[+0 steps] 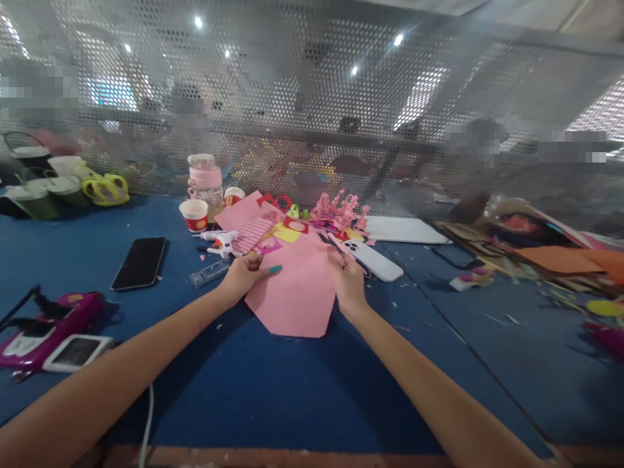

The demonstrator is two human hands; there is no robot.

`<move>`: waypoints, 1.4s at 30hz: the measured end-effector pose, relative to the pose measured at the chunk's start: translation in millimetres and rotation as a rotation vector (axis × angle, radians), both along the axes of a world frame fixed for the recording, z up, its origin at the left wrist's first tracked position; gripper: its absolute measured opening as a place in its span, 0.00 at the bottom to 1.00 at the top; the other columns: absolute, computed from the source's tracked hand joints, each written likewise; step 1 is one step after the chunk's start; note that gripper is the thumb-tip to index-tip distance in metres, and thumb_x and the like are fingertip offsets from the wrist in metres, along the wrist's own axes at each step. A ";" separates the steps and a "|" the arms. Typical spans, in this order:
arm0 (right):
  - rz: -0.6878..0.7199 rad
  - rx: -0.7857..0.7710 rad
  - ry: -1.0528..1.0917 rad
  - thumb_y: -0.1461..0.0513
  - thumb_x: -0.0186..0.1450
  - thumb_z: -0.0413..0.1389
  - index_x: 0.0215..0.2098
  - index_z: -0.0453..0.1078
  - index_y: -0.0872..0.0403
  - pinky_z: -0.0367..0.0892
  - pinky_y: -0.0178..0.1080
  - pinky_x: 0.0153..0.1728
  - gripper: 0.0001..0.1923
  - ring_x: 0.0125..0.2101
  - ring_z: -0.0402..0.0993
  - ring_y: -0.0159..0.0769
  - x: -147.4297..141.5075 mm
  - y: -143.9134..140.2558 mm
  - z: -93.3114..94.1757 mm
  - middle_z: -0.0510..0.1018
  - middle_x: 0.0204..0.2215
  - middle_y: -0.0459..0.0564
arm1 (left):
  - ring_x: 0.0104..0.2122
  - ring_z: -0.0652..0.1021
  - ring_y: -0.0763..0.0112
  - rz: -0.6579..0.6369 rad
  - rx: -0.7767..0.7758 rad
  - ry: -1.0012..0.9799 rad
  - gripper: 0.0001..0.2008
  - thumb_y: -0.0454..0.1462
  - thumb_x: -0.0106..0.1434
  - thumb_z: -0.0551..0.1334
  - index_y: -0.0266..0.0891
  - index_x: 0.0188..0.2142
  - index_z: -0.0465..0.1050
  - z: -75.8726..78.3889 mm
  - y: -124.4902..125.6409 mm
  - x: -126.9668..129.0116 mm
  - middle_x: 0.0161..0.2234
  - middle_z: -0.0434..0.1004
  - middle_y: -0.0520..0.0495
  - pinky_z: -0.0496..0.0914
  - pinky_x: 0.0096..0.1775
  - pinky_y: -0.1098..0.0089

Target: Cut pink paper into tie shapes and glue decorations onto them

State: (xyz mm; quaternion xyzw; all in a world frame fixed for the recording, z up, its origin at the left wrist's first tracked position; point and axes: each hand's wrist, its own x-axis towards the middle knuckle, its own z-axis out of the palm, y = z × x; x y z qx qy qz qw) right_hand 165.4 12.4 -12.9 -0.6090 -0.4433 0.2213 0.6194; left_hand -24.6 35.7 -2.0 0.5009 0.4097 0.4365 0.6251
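While both hands pinch it, left hand [242, 273], right hand [347, 276], flat angular pink paper [298, 292], blue bench [273, 383] bare nearside.

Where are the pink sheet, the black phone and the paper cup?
pink sheet [297, 296], head view, middle of the sheet.
black phone [139, 262], head view, centre of its dark screen.
paper cup [194, 215], head view, its side wall.

blue table [273, 396] | perforated metal screen [312, 104] | bright ceiling lights [198, 22]

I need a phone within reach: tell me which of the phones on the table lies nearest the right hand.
The white phone, camera side up, just beyond the right hand. The black phone lies far off, left of the left hand.
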 end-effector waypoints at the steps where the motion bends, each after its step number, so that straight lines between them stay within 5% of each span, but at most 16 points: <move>1: 0.050 0.014 0.056 0.50 0.48 0.57 0.20 0.63 0.55 0.58 0.35 0.26 0.17 0.23 0.61 0.30 -0.1 0.5 0.7 0.66 0.18 0.41 | 0.24 0.75 0.75 -0.004 0.002 0.003 0.14 0.36 0.37 0.71 0.36 0.24 0.71 -0.7 0.8 -0.1 0.22 0.76 0.53 0.71 0.32 0.73; 4: 0.140 0.060 0.122 0.52 0.45 0.60 0.28 0.69 0.56 0.63 0.38 0.33 0.17 0.30 0.68 0.35 2.6 3.1 2.9 0.74 0.28 0.47 | 0.22 0.74 0.77 0.053 -0.017 -0.013 0.14 0.35 0.39 0.71 0.36 0.27 0.72 -1.8 2.9 0.1 0.21 0.76 0.53 0.69 0.27 0.76; 9: -0.173 0.184 0.200 0.52 0.46 0.59 0.30 0.70 0.57 0.64 0.39 0.35 0.18 0.31 0.69 0.36 10.4 10.5 -1.3 0.75 0.29 0.48 | 0.24 0.76 0.73 0.037 -0.118 -0.097 0.21 0.33 0.37 0.71 0.34 0.34 0.71 1.4 1.1 2.5 0.26 0.77 0.49 0.71 0.27 0.73; 11: -0.197 0.197 0.254 0.51 0.47 0.58 0.31 0.70 0.57 0.64 0.39 0.34 0.20 0.32 0.69 0.36 10.5 12.9 -5.1 0.75 0.30 0.48 | 0.25 0.76 0.72 0.037 -0.105 -0.110 0.22 0.34 0.35 0.72 0.33 0.32 0.70 1.9 0.3 2.6 0.26 0.77 0.48 0.72 0.29 0.72; 18: 0.068 0.117 0.459 0.50 0.45 0.58 0.31 0.68 0.54 0.65 0.38 0.32 0.20 0.33 0.70 0.37 15.8 13.5 3.6 0.75 0.30 0.48 | 0.20 0.71 0.79 0.309 0.063 -0.126 0.22 0.45 0.35 0.70 0.36 0.27 0.68 -3.1 5.5 -1.6 0.21 0.71 0.56 0.65 0.20 0.79; 23: 0.492 0.023 0.523 0.38 0.52 0.42 0.33 0.70 0.54 0.66 0.45 0.33 0.33 0.36 0.72 0.44 42.2 5.8 31.9 0.76 0.33 0.56 | 0.26 0.73 0.75 0.218 0.131 -0.055 0.24 0.46 0.38 0.69 0.36 0.34 0.71 -1.4 4.4 0.6 0.25 0.75 0.53 0.68 0.28 0.75; 27: 0.705 -0.146 0.475 0.39 0.49 0.49 0.35 0.69 0.54 0.67 0.42 0.33 0.30 0.36 0.73 0.41 48.6 4.2 31.8 0.75 0.41 0.56 | 0.28 0.72 0.75 0.158 0.184 0.036 0.20 0.43 0.40 0.69 0.35 0.33 0.73 -2.2 3.6 1.7 0.24 0.74 0.54 0.66 0.33 0.74; 30: 0.750 -0.241 0.392 0.51 0.44 0.62 0.35 0.70 0.54 0.67 0.35 0.30 0.23 0.33 0.73 0.34 37.7 4.6 21.8 0.76 0.38 0.52 | 0.26 0.69 0.76 0.098 0.307 0.126 0.15 0.42 0.45 0.67 0.35 0.31 0.74 -6.2 4.6 0.3 0.21 0.70 0.55 0.63 0.30 0.75; 34: 0.777 -0.337 0.264 0.61 0.39 0.66 0.32 0.71 0.56 0.68 0.34 0.30 0.20 0.26 0.73 0.31 20.2 1.2 14.3 0.78 0.26 0.46 | 0.23 0.66 0.78 0.080 0.394 0.214 0.12 0.41 0.50 0.63 0.34 0.31 0.74 -8.8 5.3 -2.0 0.20 0.66 0.55 0.61 0.27 0.76; 42: 0.723 -0.387 0.227 0.60 0.35 0.67 0.25 0.70 0.58 0.67 0.34 0.25 0.19 0.20 0.71 0.30 14.6 -3.5 17.5 0.75 0.18 0.42 | 0.35 0.73 0.70 0.083 0.279 0.342 0.30 0.36 0.36 0.71 0.34 0.42 0.70 -0.5 1.3 -0.4 0.36 0.74 0.46 0.67 0.38 0.71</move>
